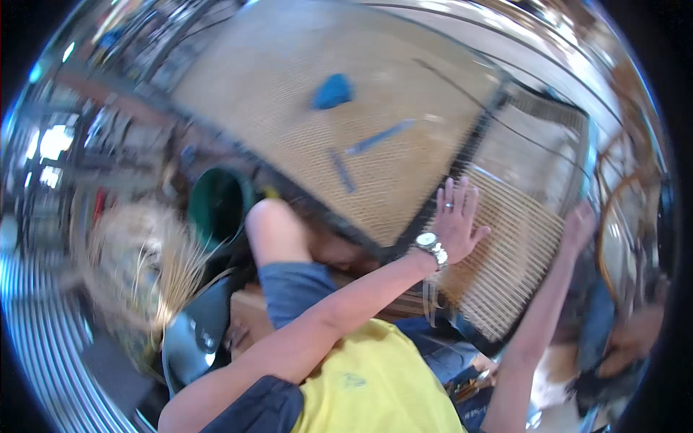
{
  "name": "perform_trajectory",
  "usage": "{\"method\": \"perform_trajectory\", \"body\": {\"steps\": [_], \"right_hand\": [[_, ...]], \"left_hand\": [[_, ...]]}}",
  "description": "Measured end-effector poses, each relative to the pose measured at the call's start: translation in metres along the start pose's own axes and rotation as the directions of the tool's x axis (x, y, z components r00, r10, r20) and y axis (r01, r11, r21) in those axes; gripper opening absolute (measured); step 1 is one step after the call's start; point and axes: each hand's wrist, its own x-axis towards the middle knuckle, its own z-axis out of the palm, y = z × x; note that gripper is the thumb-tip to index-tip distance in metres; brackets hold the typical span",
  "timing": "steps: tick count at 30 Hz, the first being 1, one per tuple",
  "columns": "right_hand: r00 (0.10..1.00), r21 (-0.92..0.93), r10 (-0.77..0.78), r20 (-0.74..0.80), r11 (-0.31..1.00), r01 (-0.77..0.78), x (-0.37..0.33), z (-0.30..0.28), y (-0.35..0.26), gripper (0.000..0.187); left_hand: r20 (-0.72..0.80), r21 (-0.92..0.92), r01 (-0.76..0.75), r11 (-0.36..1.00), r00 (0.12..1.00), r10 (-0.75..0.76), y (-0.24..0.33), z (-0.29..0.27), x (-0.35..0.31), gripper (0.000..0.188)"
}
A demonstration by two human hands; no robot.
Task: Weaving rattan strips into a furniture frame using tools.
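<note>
My left hand (456, 220), with a ring and a wristwatch (431, 247), is open and its fingers are spread. It lies flat on the near left part of a dark-edged frame (516, 252) strung with pale cane strips in a woven lattice. At that frame's right side, my right hand (579, 222) looks curled closed. Blur hides whether it grips the rim or a strip. Left of this frame lies a larger woven panel (281, 86) with a dark border. On it rest a blue lump (333, 92) and two slim blue-grey tools, one of them longer (379, 137).
A dark green bucket (219, 206) stands left of my bent knee. Beside it is a loose bundle of pale cane strips (155, 267). Nearer sits a dark glossy basin (193, 339). Curved brown rods (606, 209) stand at the far right. Ribbed metal sheeting (36, 346) lines the left.
</note>
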Motion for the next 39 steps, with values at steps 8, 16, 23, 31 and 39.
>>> {"method": "perform_trajectory", "body": {"steps": [8, 16, 23, 31, 39], "right_hand": [[0.963, -0.353, -0.249, 0.104, 0.896, 0.270, 0.001, 0.025, 0.031, 0.079], [0.954, -0.331, -0.299, -0.017, 0.902, 0.277, 0.032, -0.001, 0.065, 0.071], [0.962, -0.318, -0.269, -0.049, 0.917, 0.240, 0.008, 0.004, 0.049, 0.063], [0.978, -0.294, -0.198, -0.068, 0.940, 0.170, -0.035, -0.017, 0.031, 0.063], [0.984, -0.346, -0.142, -0.107, 0.933, 0.097, -0.042, -0.033, 0.060, 0.060]], "left_hand": [[-0.479, -0.108, 0.175, 0.979, 0.853, -0.206, -0.106, -0.211, -0.099, 0.074], [-0.547, -0.293, 0.716, 0.634, 0.418, -0.725, -0.233, -0.258, -0.263, 0.041], [0.140, -0.160, 0.857, 0.489, 0.510, -0.849, -0.291, -0.188, -0.311, 0.042], [-0.151, -0.745, 0.646, 0.168, 0.081, -0.985, -0.287, -0.205, -0.371, 0.052], [-0.102, -0.993, -0.027, 0.115, -0.295, -0.950, -0.294, -0.294, -0.344, 0.094]]}}
